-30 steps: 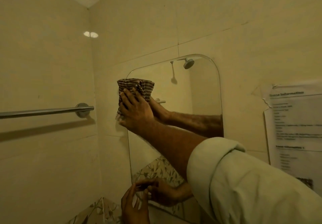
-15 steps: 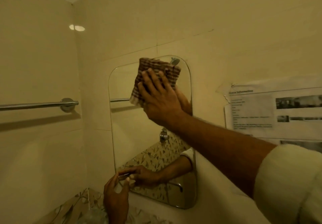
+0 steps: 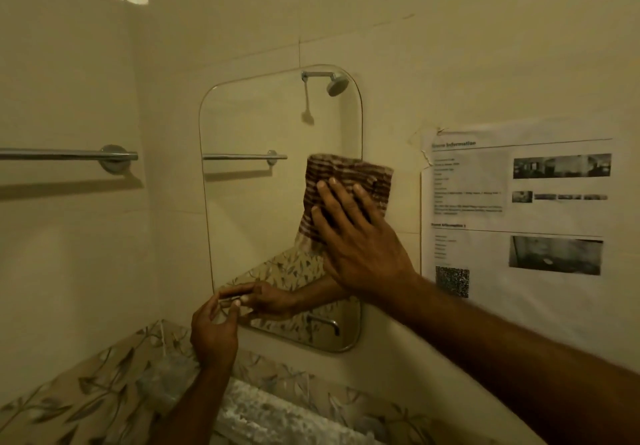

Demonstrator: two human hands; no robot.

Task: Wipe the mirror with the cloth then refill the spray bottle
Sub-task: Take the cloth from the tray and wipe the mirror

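The cloth (image 3: 346, 191) is pressed flat against the mirror (image 3: 263, 202) by the right hand (image 3: 360, 236), fingers spread and palm down on it, so it is pinned under the hand and not pinched between fingers. The left hand (image 3: 214, 330) is held at the mirror's lower left corner, its fingertips closed lightly on the glass edge as if to steady it; nothing else is seen in it. Below, a leaf-patterned ledge (image 3: 104, 392) is seen, and part of a mottled basin rim. The cloth is seen to sit at the mirror's right edge, about mid-height, with its right side lapping past the glass onto the wall. The mirror's long axis is upright, and most of the glass lies to the left of the cloth and above it, so the open room for wiping is judged to be leftward and upward. Just right of the cloth a taped paper notice (image 3: 519, 209) hangs on the wall, which could be caught by a stroke carried too far that way. A towel rail (image 3: 69, 155) is fixed well to the left. No spray bottle can be seen.
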